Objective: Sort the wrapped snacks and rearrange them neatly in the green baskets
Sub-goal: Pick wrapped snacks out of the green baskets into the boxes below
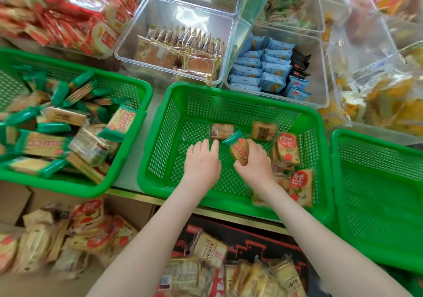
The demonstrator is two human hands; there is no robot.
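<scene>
My right hand [256, 162] grips a green-ended cracker pack [239, 150] inside the middle green basket [176, 99]. My left hand [202, 161] hovers beside it over the basket floor, palm down, fingers loosely bent and holding nothing. Two small tan packs [220, 131] lie at the basket's far side. Red-labelled packs [287, 151] stand stacked along its right wall. The left green basket [135, 83] is heaped with green-ended cracker packs [119, 122]. A third green basket [375, 159] on the right holds nothing that I can see.
Clear bins behind hold brown packs [180, 51], blue packs [263, 67] and red packs [68, 15]. Yellow bagged snacks [389, 99] sit at the right. Below the shelf edge, cardboard boxes [137, 209] hold more loose cracker packs [87, 235].
</scene>
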